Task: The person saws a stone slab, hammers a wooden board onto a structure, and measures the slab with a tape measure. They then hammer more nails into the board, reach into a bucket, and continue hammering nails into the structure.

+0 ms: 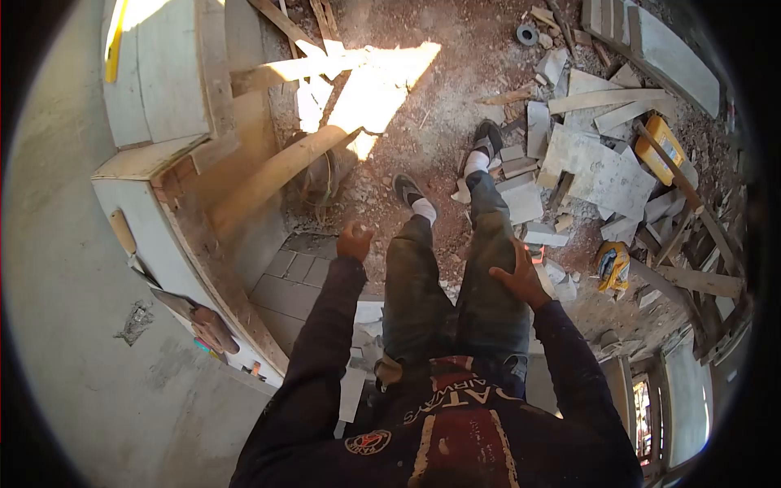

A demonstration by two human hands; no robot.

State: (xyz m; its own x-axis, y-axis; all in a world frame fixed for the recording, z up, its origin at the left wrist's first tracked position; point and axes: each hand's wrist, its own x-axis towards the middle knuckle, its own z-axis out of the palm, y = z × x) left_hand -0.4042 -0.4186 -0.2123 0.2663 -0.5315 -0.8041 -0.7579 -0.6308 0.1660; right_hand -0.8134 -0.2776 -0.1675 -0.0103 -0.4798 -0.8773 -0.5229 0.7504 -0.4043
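Note:
My left hand (355, 241) hovers beside my left knee with its fingers curled in; whether anything small is inside them is hidden. On my right thigh rests my right hand (521, 276), fingers spread and holding nothing. Both legs stretch forward over the dirt floor (423, 154), feet in dark shoes. Left of my left hand are grey floor tiles (297, 268) and a wooden post (277, 175) slanting up from the ledge. A trowel (122, 232) and other tools lie along the white ledge (175, 252).
Broken boards and slabs (602, 171) are piled at the right, with a yellow container (661, 150) and a yellow-blue bag (613, 267) among them. A grey ring (527, 34) lies at the top. A yellow level (115, 41) is at upper left.

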